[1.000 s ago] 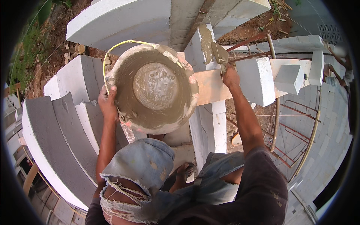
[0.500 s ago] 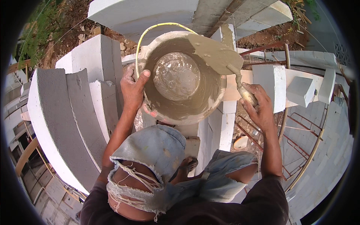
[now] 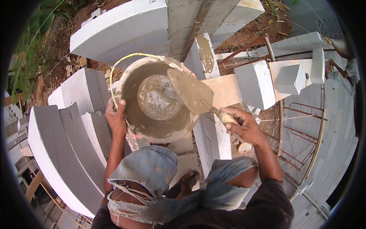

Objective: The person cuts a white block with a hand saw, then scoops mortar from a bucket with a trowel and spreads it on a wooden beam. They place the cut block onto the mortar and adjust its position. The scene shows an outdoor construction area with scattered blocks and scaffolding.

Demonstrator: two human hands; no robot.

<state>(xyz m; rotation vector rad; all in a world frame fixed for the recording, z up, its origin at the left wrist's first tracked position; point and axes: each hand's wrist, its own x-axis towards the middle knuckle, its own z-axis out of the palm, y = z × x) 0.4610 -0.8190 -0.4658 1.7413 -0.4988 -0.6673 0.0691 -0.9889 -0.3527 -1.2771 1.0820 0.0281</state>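
Note:
In front of my knees is a round bucket [image 3: 173, 136], its inner wall smeared with grey mortar and a wet pool of mortar [image 3: 158, 97] at its bottom. My left hand [image 3: 116, 118] grips the bucket's left rim, thumb on top, beside the raised yellow handle [image 3: 131, 55]. My right hand [image 3: 243, 126] is closed around the handle of a trowel [image 3: 190, 89]. The mortar-coated blade lies across the right part of the bucket's mouth, over the rim. Whether it touches the rim I cannot tell.
White blocks [image 3: 65, 152] stand in a row at my left. Beyond the bucket, a block end [image 3: 206, 53] carries spread mortar. Boards with loose blocks [image 3: 255, 84] and red scaffold bars [image 3: 301, 133] are on the right. Another person's arm [image 3: 339, 65] shows at the far right.
The bucket and both hands have shifted left and lower in view. The trowel blade has moved down from the far right rim, further over the bucket's mouth. Another person's arm now shows at right.

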